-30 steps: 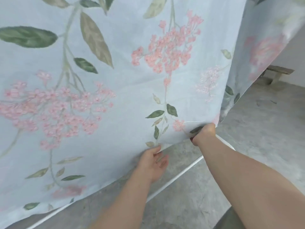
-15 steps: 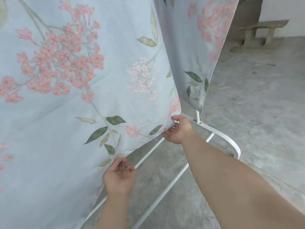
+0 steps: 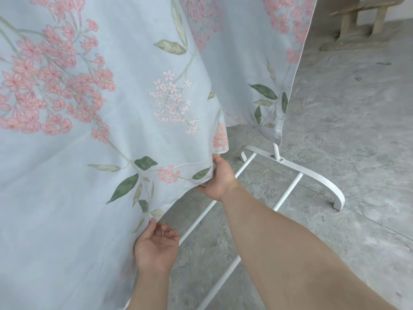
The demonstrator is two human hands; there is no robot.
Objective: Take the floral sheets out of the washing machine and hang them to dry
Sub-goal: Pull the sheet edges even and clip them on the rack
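Observation:
The pale blue floral sheet hangs in front of me, draped over a white drying rack, and fills the left and centre of the head view. A second fold of the sheet hangs behind, down to the rack's foot. My right hand grips the sheet's lower right corner, with its fingers behind the cloth. My left hand is palm up just under the hem. Its thumb touches the edge, and its loosely curled fingers hold nothing.
The rack's curved white foot and its rails stretch across the grey concrete floor under my arms. A low wooden bench stands at the far right by a wall.
The view has swung right and down along the hem to the sheet's corner and the rack's foot. My left hand's fingers have come off the hem. My right hand keeps its grip.

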